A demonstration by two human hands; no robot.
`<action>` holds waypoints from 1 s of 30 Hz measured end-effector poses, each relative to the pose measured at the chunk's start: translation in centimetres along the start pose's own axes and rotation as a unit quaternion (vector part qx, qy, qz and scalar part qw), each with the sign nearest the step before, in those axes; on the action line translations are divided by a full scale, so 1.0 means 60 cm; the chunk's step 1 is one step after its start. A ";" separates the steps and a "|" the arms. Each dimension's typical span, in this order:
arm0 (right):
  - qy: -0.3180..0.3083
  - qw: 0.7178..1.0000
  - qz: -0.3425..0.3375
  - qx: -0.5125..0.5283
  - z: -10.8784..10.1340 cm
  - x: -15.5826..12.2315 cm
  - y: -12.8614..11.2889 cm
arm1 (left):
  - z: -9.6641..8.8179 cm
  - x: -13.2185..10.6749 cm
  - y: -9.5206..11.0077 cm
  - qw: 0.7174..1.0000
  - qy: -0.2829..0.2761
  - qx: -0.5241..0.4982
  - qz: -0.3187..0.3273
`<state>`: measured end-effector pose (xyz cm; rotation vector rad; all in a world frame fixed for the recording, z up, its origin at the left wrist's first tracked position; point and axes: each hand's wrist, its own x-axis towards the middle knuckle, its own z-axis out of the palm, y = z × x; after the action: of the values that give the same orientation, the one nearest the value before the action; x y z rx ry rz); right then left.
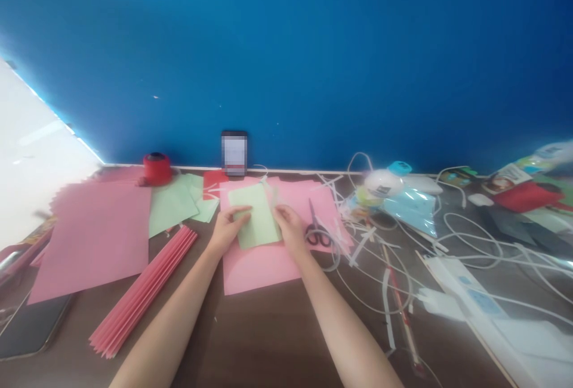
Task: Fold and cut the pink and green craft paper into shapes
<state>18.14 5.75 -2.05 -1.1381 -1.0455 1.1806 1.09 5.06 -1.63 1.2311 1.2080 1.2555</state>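
Observation:
A folded piece of light green paper is held between my two hands above pink sheets. My left hand grips its left edge, with the thumb lying over the front. At the right edge, my right hand pinches the paper near a narrow strip that stands up from it. Just right of that hand, scissors with dark handles lie on the pink paper. The fingers behind the green paper are hidden.
A pleated pink paper fan and a pink stack lie left, beside a red tape dispenser. A phone leans on the blue wall. White cables and a power strip spread on the right.

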 end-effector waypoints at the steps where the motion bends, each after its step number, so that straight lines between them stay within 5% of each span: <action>1: 0.004 1.000 -0.007 -0.003 0.000 0.001 0.002 | 0.000 0.000 0.000 1.000 0.000 -0.002 -0.001; 16: 0.022 1.000 -0.015 -0.008 -0.002 -0.001 -0.002 | -0.004 0.005 -0.013 0.996 0.039 -0.053 -0.052; 30: -0.039 0.999 0.030 0.012 -0.002 -0.002 -0.008 | -0.005 0.004 -0.007 0.999 0.046 -0.005 0.014</action>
<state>18.29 5.58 -1.57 -1.1180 -1.0589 1.2901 0.78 5.33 -2.05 1.1982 1.2522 1.3493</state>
